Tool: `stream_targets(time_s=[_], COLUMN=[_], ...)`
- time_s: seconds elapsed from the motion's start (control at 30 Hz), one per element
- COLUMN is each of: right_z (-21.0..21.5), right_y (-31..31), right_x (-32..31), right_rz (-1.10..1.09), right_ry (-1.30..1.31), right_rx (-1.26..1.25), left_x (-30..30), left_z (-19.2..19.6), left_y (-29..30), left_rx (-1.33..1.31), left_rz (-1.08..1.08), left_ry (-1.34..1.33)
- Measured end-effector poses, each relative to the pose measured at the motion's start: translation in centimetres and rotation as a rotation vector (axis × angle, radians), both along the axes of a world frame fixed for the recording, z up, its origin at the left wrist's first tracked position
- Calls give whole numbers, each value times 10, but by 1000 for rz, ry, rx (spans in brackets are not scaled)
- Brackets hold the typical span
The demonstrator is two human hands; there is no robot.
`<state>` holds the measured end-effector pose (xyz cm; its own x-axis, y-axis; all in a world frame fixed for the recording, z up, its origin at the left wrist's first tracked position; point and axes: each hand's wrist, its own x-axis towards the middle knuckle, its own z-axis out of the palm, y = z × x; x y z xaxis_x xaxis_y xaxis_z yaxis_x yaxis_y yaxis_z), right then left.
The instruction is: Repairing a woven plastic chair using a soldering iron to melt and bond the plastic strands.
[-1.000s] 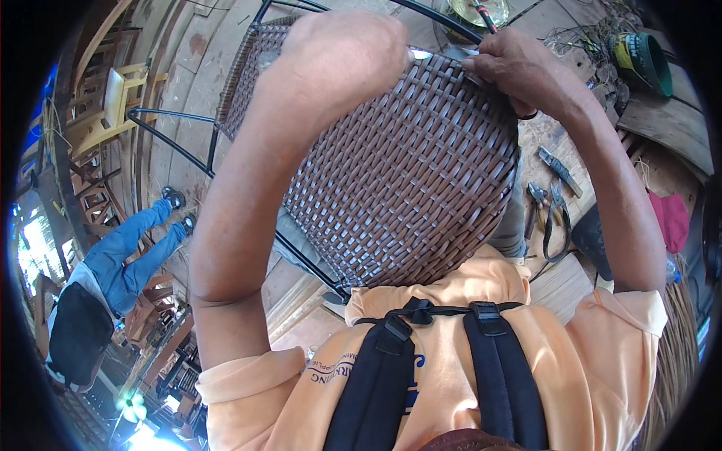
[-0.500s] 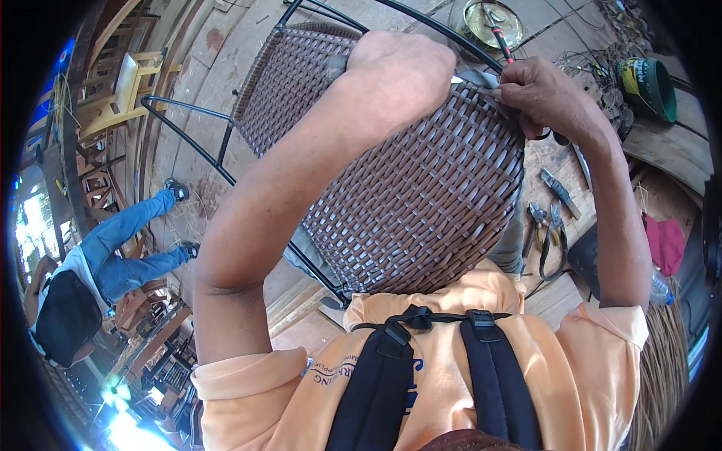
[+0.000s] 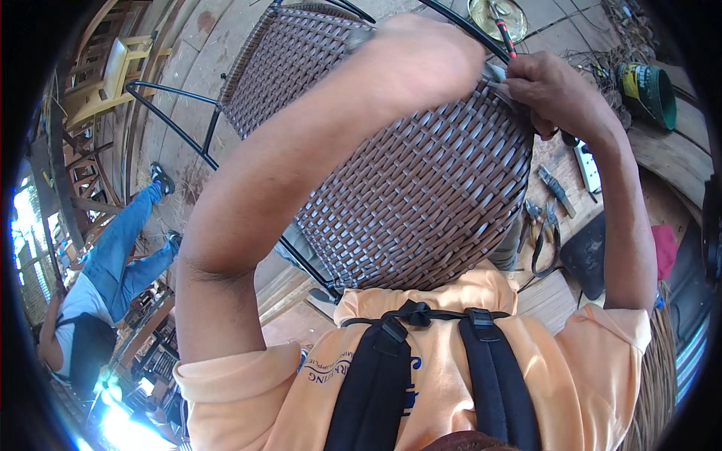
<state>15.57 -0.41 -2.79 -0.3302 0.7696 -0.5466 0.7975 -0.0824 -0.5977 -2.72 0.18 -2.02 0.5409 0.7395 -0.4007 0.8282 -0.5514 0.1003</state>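
Note:
A chair seat of woven brown strips [image 3: 421,195] on a black metal frame [image 3: 466,28] leans against my lap. Blurred by motion, my left hand [image 3: 436,60] is closed at the seat's far edge. Out of its left side sticks the rounded grey end of a tool [image 3: 361,37]; the rest is hidden. My right hand [image 3: 553,92] is closed at the far right corner of the weave, next to the frame tube. A greyish strip [image 3: 498,86] shows by its fingertips, but what the fingers grip is mostly hidden.
Pliers [image 3: 535,214], black-handled cutters [image 3: 551,233] and another hand tool [image 3: 555,189] lie on boards at right, near a white power strip [image 3: 589,169]. Beyond are a green bucket [image 3: 653,94] and a round tin [image 3: 500,19] with a red-handled tool. Another person [image 3: 90,301] is at far left.
My left hand has moved right and away from me, toward my right hand. The chair has shifted slightly in view. My right hand stays at the corner; the other person's posture has changed.

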Motion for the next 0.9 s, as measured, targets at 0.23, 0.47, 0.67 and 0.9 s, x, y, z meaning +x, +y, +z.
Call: stream_targets(time_s=[0.23, 0.47, 0.67, 0.9], right_z=[-6, -9, -16, -16], right_y=[0, -4, -5, -8], right_x=[-7, 6, 9, 8], right_rz=[-62, -84, -84, -97], right_ry=[21, 119, 144, 167], right_rx=[-37, -31, -19, 19], left_x=[-32, -14, 4, 22], left_z=[15, 16, 29, 32], left_y=[12, -1, -5, -13], left_rx=[94, 163, 51, 74], left_rz=[-8, -125, -128, -261], left_ry=[138, 94, 151, 288])
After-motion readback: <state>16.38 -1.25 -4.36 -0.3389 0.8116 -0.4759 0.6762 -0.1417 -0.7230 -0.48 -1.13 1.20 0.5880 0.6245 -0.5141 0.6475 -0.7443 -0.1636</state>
